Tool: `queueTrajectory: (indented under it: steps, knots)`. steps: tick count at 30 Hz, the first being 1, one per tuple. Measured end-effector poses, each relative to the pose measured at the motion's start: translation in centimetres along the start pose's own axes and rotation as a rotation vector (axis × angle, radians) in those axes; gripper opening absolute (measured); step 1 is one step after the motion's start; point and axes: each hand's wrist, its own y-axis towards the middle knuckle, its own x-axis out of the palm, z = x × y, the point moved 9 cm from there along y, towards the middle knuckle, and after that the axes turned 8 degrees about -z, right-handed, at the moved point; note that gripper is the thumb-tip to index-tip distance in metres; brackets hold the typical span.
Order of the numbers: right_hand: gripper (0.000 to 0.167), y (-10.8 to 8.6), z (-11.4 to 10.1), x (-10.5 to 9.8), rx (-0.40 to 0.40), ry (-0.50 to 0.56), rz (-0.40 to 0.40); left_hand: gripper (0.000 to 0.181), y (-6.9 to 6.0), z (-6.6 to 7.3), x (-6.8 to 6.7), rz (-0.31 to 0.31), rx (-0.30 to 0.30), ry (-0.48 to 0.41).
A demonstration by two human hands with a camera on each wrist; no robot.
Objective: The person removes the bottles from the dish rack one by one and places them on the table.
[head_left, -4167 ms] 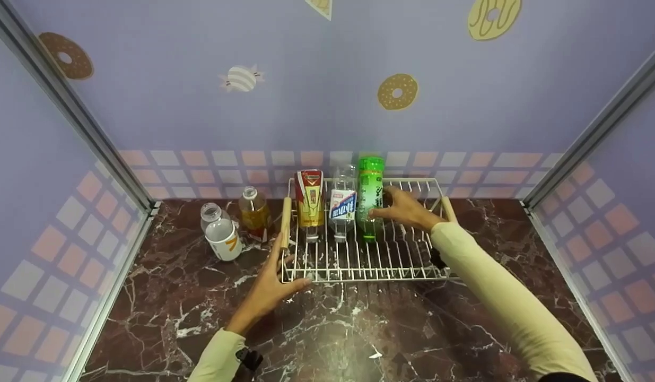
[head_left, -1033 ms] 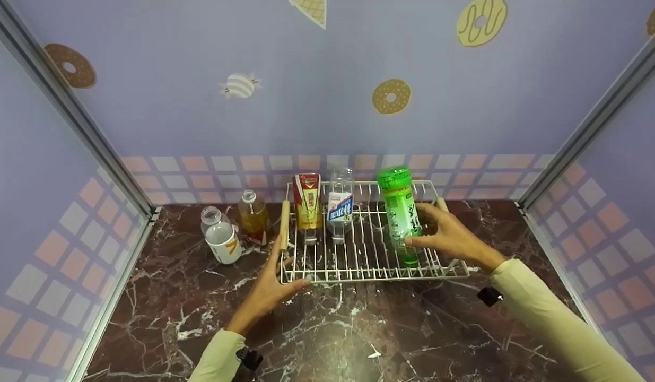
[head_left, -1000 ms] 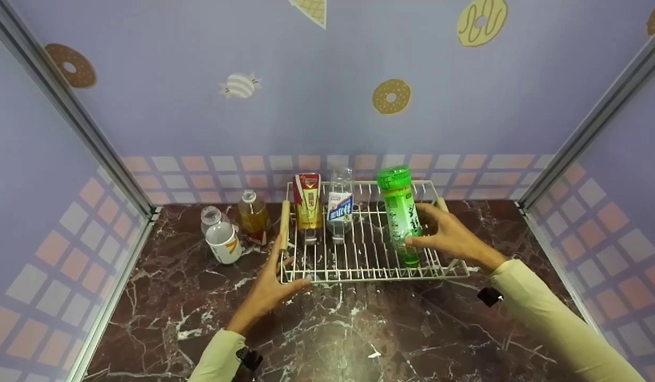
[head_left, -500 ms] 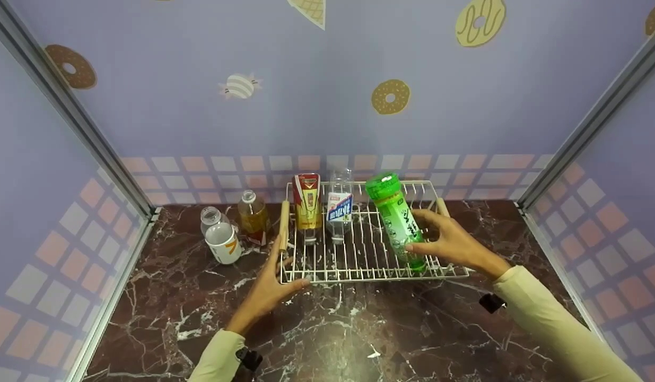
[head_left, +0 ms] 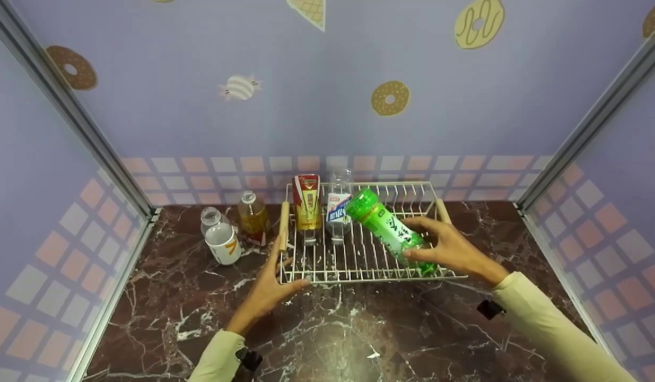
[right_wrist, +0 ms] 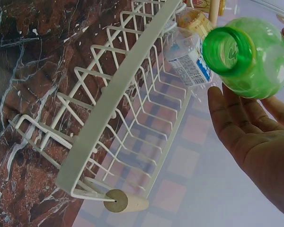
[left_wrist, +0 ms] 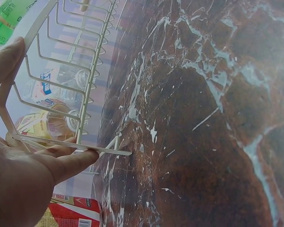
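Tilted further, the green bottle partly hides the clear bottle.

The head view looks forward and down on the bench from above. Both wrist views look from close up, tipped sideways, at opposite ends of the rack; the green bottle shows in all three.
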Motion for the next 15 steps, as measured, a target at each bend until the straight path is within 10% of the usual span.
queueTrajectory:
  steps: [15]
  knots:
    - [0.07, -0.45, -0.18, 0.52, 0.032, 0.008, 0.023, 0.132, -0.03, 0.13, 0.07, -0.009, 0.016, -0.022]
